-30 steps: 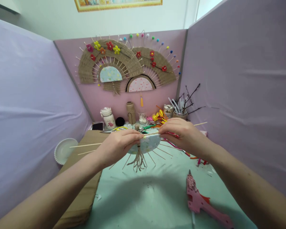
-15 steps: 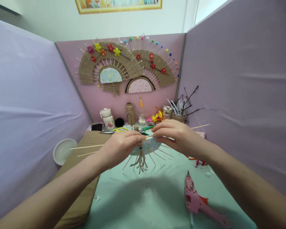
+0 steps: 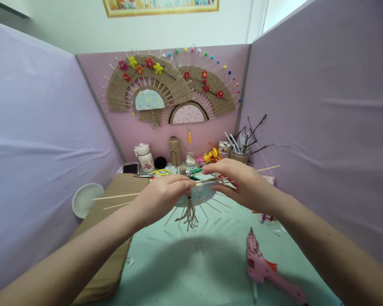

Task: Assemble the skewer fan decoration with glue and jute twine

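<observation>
A pale blue floral semicircular fan centre point(image 3: 204, 193) is held up over the table, its straight edge uppermost. Thin wooden sticks point(image 3: 213, 206) fan out from its underside, and a twine tassel point(image 3: 189, 212) hangs at its middle. On the left, my left hand point(image 3: 166, 193) is closed on the piece, fingers along the top edge and thumb below. My right hand point(image 3: 239, 180) is at the right end with fingers and thumb spread apart around the edge. Whether its thumb touches the piece I cannot tell.
A pink glue gun point(image 3: 263, 267) lies at the front right. Brown cardboard point(image 3: 115, 255) and a white plate point(image 3: 86, 199) are on the left. Behind stand a white jar point(image 3: 144, 158), a twine spool point(image 3: 175, 151) and scissors point(image 3: 158, 173). Two finished fans point(image 3: 115, 95) hang on the back panel.
My right fingers have lifted and parted from the fan's top edge, showing more of that edge and red items behind it. My left hand keeps its hold.
</observation>
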Tool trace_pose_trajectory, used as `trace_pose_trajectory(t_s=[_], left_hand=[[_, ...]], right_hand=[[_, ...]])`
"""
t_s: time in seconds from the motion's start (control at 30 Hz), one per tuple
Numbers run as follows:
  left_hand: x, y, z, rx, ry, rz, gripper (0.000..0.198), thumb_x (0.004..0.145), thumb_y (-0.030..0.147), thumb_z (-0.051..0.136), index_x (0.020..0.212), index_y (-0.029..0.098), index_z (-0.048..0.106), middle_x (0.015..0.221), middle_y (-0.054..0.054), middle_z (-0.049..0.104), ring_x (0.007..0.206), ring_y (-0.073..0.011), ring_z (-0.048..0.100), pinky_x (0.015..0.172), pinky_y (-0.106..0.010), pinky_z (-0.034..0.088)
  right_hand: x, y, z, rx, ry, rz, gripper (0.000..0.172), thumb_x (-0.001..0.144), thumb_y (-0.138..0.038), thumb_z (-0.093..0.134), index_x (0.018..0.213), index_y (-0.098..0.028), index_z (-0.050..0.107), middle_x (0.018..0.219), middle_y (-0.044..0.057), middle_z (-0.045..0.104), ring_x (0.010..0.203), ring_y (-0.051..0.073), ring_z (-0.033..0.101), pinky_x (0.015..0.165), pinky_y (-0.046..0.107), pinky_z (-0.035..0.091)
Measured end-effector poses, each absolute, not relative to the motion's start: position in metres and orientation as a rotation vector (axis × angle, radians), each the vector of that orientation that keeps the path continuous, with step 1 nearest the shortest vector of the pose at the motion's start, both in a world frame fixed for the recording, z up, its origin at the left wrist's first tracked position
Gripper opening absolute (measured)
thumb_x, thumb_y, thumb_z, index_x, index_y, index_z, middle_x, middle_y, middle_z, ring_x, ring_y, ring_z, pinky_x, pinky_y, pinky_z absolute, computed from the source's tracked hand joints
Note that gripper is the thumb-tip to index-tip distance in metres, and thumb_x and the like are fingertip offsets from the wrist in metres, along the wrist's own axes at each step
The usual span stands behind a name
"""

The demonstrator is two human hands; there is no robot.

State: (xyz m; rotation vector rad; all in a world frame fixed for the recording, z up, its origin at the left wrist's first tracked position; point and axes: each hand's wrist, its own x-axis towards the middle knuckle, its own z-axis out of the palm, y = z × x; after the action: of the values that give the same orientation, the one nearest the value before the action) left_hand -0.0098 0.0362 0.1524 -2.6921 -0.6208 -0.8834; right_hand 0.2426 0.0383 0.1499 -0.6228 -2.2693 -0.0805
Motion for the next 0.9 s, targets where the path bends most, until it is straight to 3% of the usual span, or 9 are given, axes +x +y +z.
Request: trace_pose_trajectory(t_s=[0.2, 0.43, 0.57, 0.7, 0.9], left_hand=[[-0.01, 0.035, 0.151, -2.674, -0.615, -0.888, 0.02, 0.092, 0.014, 0.055, 0.108, 0.014, 0.068, 0.097, -0.009, 0.075, 0.084, -0.0167, 0.072, 0.072, -0.028, 0.06], [-0.008, 0.033, 0.15, -2.657, -0.627, -0.892, 0.018, 0.093, 0.015, 0.055, 0.105, 0.012, 0.068, 0.097, -0.01, 0.075, 0.084, -0.0169, 0.071, 0.071, -0.027, 0.059], [-0.008, 0.032, 0.151, -2.656, -0.64, -0.884, 0.018, 0.093, 0.016, 0.054, 0.105, 0.014, 0.068, 0.098, -0.01, 0.075, 0.085, -0.0163, 0.072, 0.073, -0.027, 0.059], [-0.009, 0.031, 0.15, -2.663, -0.651, -0.877, 0.018, 0.095, 0.018, 0.052, 0.104, 0.015, 0.067, 0.097, -0.009, 0.075, 0.084, -0.0158, 0.071, 0.071, -0.026, 0.058], [-0.009, 0.028, 0.148, -2.596, -0.742, -0.831, 0.02, 0.097, 0.023, 0.05, 0.112, 0.015, 0.06, 0.097, -0.008, 0.075, 0.085, -0.0171, 0.071, 0.071, -0.027, 0.056]], right_hand=[[0.239, 0.037, 0.148, -0.622, -2.283, -0.156, 0.03, 0.092, -0.015, 0.058, 0.122, -0.021, 0.06, 0.097, 0.006, 0.074, 0.095, 0.022, 0.065, 0.086, 0.039, 0.054], [0.242, 0.038, 0.145, -0.609, -2.254, -0.09, 0.042, 0.092, -0.016, 0.059, 0.133, -0.025, 0.05, 0.11, 0.006, 0.072, 0.104, 0.021, 0.063, 0.091, 0.04, 0.052], [0.242, 0.038, 0.141, -0.585, -2.242, -0.17, 0.035, 0.093, -0.015, 0.057, 0.127, -0.024, 0.055, 0.096, 0.005, 0.074, 0.092, 0.022, 0.064, 0.084, 0.04, 0.053], [0.248, 0.039, 0.138, -0.632, -2.194, -0.21, 0.035, 0.092, -0.02, 0.059, 0.127, -0.023, 0.054, 0.101, 0.008, 0.072, 0.094, 0.023, 0.063, 0.082, 0.041, 0.052], [0.254, 0.036, 0.134, -0.615, -2.238, -0.157, 0.036, 0.092, -0.017, 0.061, 0.127, -0.025, 0.052, 0.098, 0.004, 0.072, 0.092, 0.021, 0.062, 0.085, 0.04, 0.049]])
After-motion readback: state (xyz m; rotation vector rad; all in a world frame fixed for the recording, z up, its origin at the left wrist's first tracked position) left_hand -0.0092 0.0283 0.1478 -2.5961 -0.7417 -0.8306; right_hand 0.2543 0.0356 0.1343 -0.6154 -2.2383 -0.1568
